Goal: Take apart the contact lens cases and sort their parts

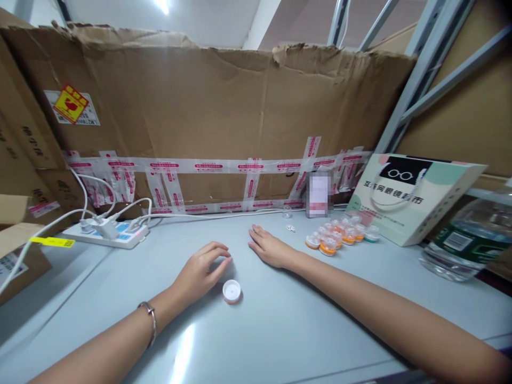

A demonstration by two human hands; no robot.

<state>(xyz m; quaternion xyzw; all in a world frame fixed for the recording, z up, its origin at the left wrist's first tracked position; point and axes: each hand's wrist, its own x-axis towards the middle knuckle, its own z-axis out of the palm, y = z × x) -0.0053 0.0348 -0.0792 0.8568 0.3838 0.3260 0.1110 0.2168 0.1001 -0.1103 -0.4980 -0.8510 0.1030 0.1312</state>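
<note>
My left hand (201, 271) rests on the pale grey table (280, 330), fingers loosely curled and apart, holding nothing. A small round white cap with an orange rim (232, 291) lies just right of its fingertips, not touched. My right hand (269, 246) lies flat on the table, palm down, fingers stretched toward the left, empty. A silver bracelet (150, 319) is on my left wrist. To the right of my right hand sits a cluster of several small round orange and teal cases (340, 237).
A white power strip (108, 232) with plugs and cables sits at the left. A taped cardboard wall (208, 122) closes the back. A printed paper bag (412, 197) and a clear water bottle (464, 240) stand at the right. A small blurred box (319, 194) stands near the wall.
</note>
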